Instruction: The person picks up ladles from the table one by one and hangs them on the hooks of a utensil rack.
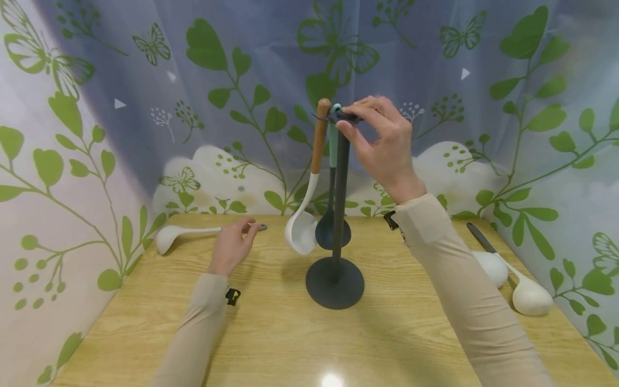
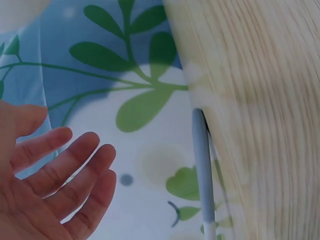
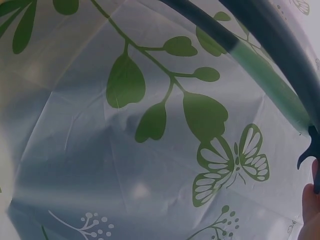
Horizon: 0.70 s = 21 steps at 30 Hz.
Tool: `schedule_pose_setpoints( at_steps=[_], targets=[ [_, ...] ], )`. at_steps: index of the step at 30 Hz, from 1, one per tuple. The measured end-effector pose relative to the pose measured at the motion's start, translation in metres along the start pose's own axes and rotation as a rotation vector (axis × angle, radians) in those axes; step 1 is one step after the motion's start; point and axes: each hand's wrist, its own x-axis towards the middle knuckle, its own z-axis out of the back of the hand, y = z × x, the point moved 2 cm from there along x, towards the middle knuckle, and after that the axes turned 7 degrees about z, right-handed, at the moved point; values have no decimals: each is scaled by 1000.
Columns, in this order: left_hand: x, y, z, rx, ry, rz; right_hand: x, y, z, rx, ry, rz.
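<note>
My right hand [image 1: 382, 140] pinches the dark hook piece [image 1: 349, 116] atop a black utensil stand [image 1: 340, 193]. In the right wrist view, fingertips [image 3: 310, 205] show at a hook's edge. From the stand hang a white ladle [image 1: 303, 234] with a wooden handle and a dark ladle [image 1: 326, 231] with a green handle [image 3: 272, 85]. My left hand [image 1: 234, 247] is by the handle of a white ladle [image 1: 169, 236] lying at the table's back left. The left wrist view shows its fingers [image 2: 82, 175] relaxed and spread, apart from the grey handle end [image 2: 202, 165].
At the right of the wooden table [image 1: 387, 344] lie a cream ladle [image 1: 531, 296] and another white-bowled utensil [image 1: 492, 270], partly behind my right sleeve. A dark handle [image 1: 480, 236] extends behind them. Leaf-patterned curtain [image 1: 261, 48] encloses the back and sides.
</note>
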Motion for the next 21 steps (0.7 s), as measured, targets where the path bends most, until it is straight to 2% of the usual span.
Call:
schedule_pose_setpoints(
  at_steps=[5,12,16,21],
  targets=[
    [3,12,4,39,28,40,1,1,0,-6,-2,12],
    [6,30,8,73,39,52,1,2,-1,-7,7,23],
    [7,40,11,99,49,69,0,2,0,-29,40,14],
    [9,52,15,147,71,128,0,3,1,-57,78,24]
  ],
)
